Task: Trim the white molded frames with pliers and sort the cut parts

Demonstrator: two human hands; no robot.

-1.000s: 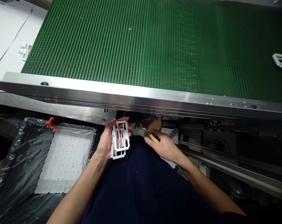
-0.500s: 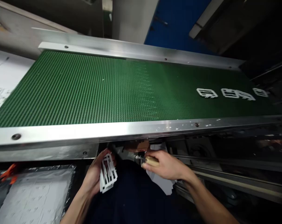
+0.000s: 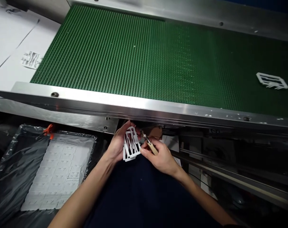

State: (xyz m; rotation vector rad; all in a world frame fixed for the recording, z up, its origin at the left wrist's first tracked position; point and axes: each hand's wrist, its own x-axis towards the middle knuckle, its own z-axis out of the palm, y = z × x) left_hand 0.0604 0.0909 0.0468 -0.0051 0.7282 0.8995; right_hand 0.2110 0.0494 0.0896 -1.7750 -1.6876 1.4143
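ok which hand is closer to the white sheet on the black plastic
Left. The left hand is just right of the white sheet, off its edge; the right hand is farther right, beyond the left hand.

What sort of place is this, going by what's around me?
Probably a factory line: a green studded conveyor belt in a steel frame carries white plastic parts like that in the left hand, beside a plastic-lined tray of white pieces.

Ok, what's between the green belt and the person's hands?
In the head view, a shiny steel rail lies between the green belt and the left hand and right hand.
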